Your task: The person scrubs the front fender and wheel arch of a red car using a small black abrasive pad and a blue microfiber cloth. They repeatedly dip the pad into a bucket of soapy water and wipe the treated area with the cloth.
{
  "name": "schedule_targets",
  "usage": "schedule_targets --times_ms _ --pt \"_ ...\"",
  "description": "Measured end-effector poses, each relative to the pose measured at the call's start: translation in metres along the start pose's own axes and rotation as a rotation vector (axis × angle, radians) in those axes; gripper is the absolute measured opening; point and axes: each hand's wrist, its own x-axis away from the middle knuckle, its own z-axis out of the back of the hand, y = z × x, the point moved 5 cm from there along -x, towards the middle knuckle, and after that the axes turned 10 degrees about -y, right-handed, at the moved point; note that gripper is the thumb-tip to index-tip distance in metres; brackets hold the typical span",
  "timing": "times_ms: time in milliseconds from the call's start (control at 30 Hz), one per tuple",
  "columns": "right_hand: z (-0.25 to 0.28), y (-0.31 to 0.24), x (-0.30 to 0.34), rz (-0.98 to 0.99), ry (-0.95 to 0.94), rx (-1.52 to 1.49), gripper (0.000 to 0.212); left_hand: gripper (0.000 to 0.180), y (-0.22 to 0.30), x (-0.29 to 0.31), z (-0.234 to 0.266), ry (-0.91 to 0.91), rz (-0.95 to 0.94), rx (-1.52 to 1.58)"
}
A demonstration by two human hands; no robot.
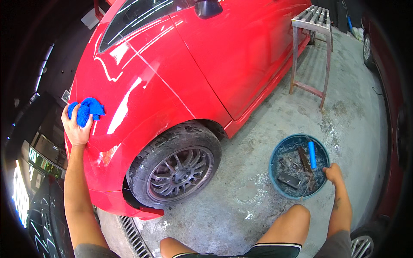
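At the far left my left hand (77,131) presses a bunched blue cloth (88,111) against the corner panel of a red car (163,81), its fingers curled over the cloth. To the right, my right hand (333,173) grips the rim of a round blue basin (272,172) on the floor. Murky water fills the basin. In it lie a bright blue cylindrical piece (312,155), a black rectangular block (289,180) and a dark narrow strip (304,159). Between my hands stands the car's wheel (180,174), with a dark, dusty-looking multi-spoke rim.
A worn metal slatted stand (312,26) stands beside the car at the upper right. Another dark red vehicle (389,86) edges the right side. A drain grate (133,236) runs along the floor at lower left. Wet patches mark the grey concrete floor (249,189).
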Motion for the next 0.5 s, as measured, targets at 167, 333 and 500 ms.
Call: schedule_targets --times_ms 167,333,500 --pt "-0.009 0.1 -0.019 -0.111 0.103 -0.221 0.044 0.063 0.001 0.0 -0.007 -0.041 0.115 0.061" --pt "-0.001 0.139 0.001 -0.197 0.203 -0.277 0.048 0.06 0.045 0.009 -0.018 0.067 0.27 0.235" --pt "0.08 0.036 0.103 0.036 0.684 -0.288 0.039 0.053 0.125 0.01 -0.006 0.083 0.141 0.277"
